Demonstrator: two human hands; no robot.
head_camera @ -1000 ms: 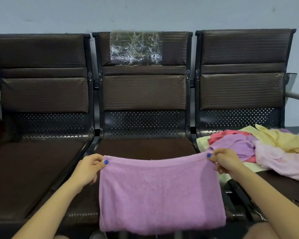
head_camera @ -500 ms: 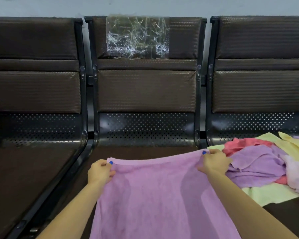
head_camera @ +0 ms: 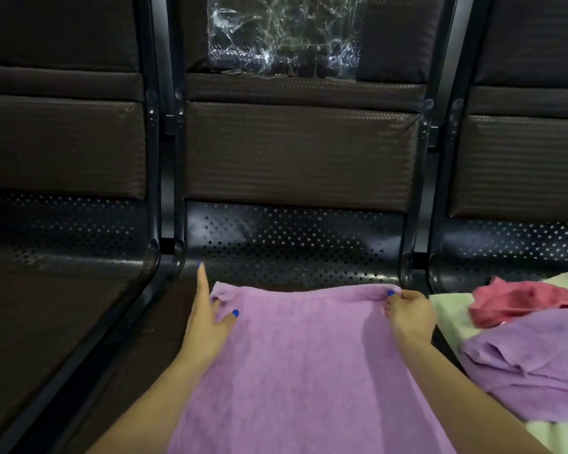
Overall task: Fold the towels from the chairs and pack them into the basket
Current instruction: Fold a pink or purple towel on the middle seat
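A pink-lilac towel (head_camera: 302,355) lies spread over the seat of the middle chair (head_camera: 276,253), its far edge near the perforated back. My left hand (head_camera: 207,322) is at the towel's far left corner: the index finger points straight ahead, the thumb lies on top of the cloth, and the corner flops over the other fingers. At the far right corner, my right hand (head_camera: 410,316) pinches the hem. No basket is in view.
On the right chair lies a loose pile: a red towel (head_camera: 522,303), a purple towel (head_camera: 532,355) and a pale green towel (head_camera: 450,312). The left chair seat (head_camera: 46,322) is dark and bare. Crinkled clear plastic (head_camera: 282,37) covers the middle backrest.
The towel, held up hanging in front of the chairs, has been carried forward and laid down on the middle seat. My view has dropped closer. My left index finger has straightened.
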